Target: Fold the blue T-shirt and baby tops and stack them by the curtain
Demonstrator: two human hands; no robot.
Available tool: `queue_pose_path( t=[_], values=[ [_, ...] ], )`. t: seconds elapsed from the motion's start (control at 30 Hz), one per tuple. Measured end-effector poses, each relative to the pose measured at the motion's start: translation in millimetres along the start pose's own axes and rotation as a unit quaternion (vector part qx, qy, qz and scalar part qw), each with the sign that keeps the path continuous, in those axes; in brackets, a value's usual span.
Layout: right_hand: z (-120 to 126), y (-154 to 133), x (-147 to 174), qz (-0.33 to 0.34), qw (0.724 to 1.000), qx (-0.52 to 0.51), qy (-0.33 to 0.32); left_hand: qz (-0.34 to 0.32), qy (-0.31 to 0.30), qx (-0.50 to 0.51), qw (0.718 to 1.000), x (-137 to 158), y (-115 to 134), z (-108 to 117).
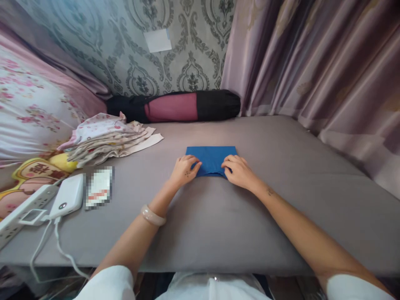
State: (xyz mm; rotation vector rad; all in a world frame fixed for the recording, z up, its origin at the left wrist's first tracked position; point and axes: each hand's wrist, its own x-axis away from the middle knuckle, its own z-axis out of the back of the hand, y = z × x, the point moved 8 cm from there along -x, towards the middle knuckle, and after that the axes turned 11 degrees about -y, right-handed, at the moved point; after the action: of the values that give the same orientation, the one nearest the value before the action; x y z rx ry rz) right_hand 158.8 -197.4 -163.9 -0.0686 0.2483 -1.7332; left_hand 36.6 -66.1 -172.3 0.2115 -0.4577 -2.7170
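Note:
A flat blue rectangle (211, 157), like a folded cloth or a flat bag, lies on the grey sheet in front of me. Its far edge is straight, and its near edge sags between my hands. My left hand (186, 170) pinches the near left corner with thumb and fingers. At the near right corner, my right hand (239, 171) grips the edge in the same way. A pale bangle (153, 216) circles my left wrist. The fingertips partly cover both near corners.
To the left are a pile of folded clothes (109, 139), a yellow plush item (40, 171), a white power bank (68, 195), a power strip (28, 212) and cables. A blurred-out packet (99, 187) lies nearby. A long black and pink roll (175, 107) rests against the wall; curtains (290, 62) hang right.

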Motion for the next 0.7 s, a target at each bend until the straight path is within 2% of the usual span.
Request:
queue_pose_path(
  t=[0.07, 0.13, 0.27, 0.43, 0.53, 0.7],
  values=[
    [-0.3, -4.2, -21.8, -0.029, 0.999, -0.006, 0.033, 0.029, 0.03, -0.022, 0.999, -19.6, 4.8, -3.6],
    [-8.8, -4.8, -41.9, -0.069, 0.997, 0.006, 0.036, 0.054, 0.029, -0.054, 0.997, -36.7, 9.4, -14.3],
    [-39.4, 0.6, -63.5, -0.115, 0.993, 0.028, -0.026, 0.086, -0.005, -0.098, 0.991, -53.4, 11.0, -40.9],
    [-62.5, 11.0, -62.8, -0.137, 0.987, 0.012, -0.078, 0.098, -0.04, -0.113, 0.988, -54.0, 4.9, -61.3],
    [-64.8, 12.3, -62.6, -0.143, 0.986, 0.006, -0.086, 0.1, -0.044, -0.118, 0.987, -54.1, 4.9, -62.5],
    [-57.7, 11.8, -66.9, -0.143, 0.986, -0.002, -0.081, 0.095, -0.054, -0.123, 0.986, -61.2, 9.1, -50.2]
  ],
)
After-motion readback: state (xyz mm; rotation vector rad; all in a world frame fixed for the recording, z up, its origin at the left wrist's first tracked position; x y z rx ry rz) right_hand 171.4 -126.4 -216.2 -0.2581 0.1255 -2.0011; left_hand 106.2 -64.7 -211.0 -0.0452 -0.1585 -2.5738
